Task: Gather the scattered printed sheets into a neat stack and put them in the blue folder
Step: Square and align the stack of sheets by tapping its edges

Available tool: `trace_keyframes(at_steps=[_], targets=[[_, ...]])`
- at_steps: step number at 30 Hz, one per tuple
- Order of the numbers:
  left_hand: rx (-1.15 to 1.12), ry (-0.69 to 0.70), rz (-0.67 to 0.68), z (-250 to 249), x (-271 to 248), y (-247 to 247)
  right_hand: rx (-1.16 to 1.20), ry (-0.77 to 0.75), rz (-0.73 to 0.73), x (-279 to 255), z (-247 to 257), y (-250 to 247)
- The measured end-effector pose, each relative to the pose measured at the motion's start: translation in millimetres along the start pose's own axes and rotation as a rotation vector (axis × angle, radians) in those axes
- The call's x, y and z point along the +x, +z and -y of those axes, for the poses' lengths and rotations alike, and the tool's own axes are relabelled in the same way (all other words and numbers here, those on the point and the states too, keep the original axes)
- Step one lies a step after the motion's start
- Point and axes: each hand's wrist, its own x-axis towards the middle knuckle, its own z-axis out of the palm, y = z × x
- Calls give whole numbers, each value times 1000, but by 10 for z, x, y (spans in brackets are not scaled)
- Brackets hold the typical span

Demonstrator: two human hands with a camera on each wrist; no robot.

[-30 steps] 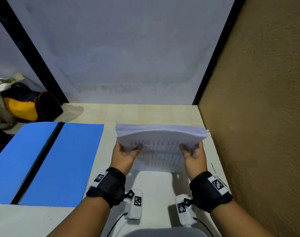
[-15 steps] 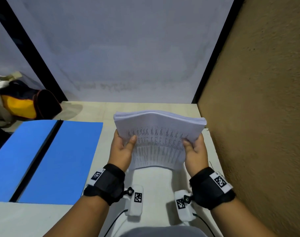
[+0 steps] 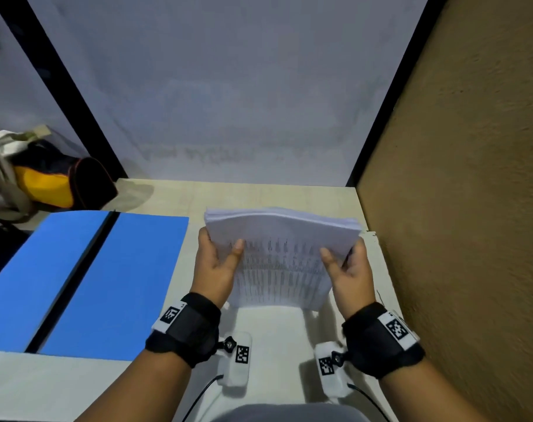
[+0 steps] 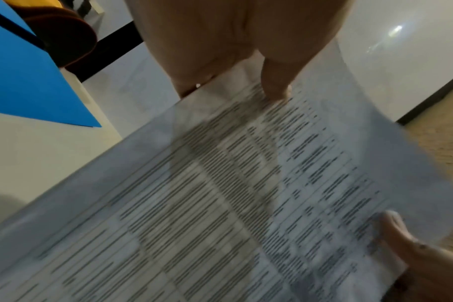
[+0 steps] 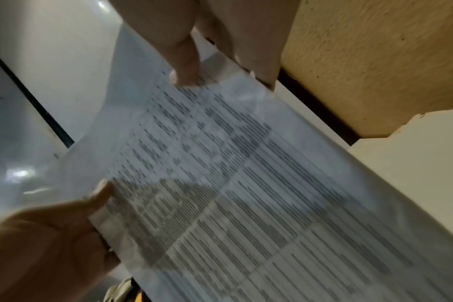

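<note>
got the stack of printed sheets (image 3: pixel 282 257) up on edge on the desk (image 3: pixel 271 330), my left hand (image 3: pixel 216 269) and right hand (image 3: pixel 349 269) gripping its 2 sides, blue folder (image 3: pixel 85 278) lying open just left

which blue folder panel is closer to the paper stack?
The right panel of the open blue folder, beside the left hand; the left panel lies beyond the dark spine, farther from the sheet stack.
</note>
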Motion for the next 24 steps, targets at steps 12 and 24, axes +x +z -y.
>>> trace_keyframes(at_steps=[12,24], targets=[[666,569,181,-944,160,2,-391,-227,-39,132,166,-14],[39,-39,58,-395,163,-384,-765,8,71,318,228,-685]])
